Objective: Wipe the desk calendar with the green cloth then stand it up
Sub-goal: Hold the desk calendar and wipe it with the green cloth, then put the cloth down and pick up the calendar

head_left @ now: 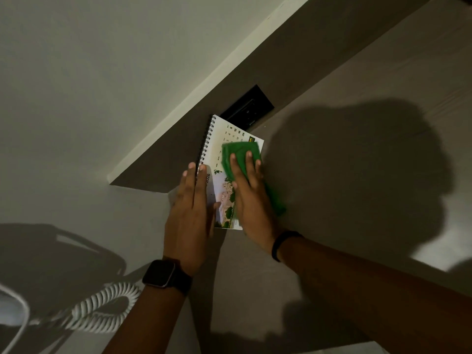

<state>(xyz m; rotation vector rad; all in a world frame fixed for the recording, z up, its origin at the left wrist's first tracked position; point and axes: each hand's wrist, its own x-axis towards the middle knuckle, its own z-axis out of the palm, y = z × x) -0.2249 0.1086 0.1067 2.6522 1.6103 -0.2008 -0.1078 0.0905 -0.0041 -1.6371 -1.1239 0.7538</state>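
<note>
The spiral-bound desk calendar (pixel 217 139) lies flat on the desk, its black wire binding along the left edge. My left hand (pixel 190 213) rests flat, fingers together, on the calendar's left side near the binding and holds it down. My right hand (pixel 249 198) presses the green cloth (pixel 240 152) flat onto the calendar's right half. Part of the cloth pokes out under my palm toward the right. The lower part of the calendar page is hidden by both hands.
A black wall socket (pixel 247 107) sits just behind the calendar on the brown back panel (pixel 293 54). A white coiled phone cord (pixel 102 306) lies at the lower left. The grey desk surface (pixel 357 175) spreads to the right, crossed by dark shadows.
</note>
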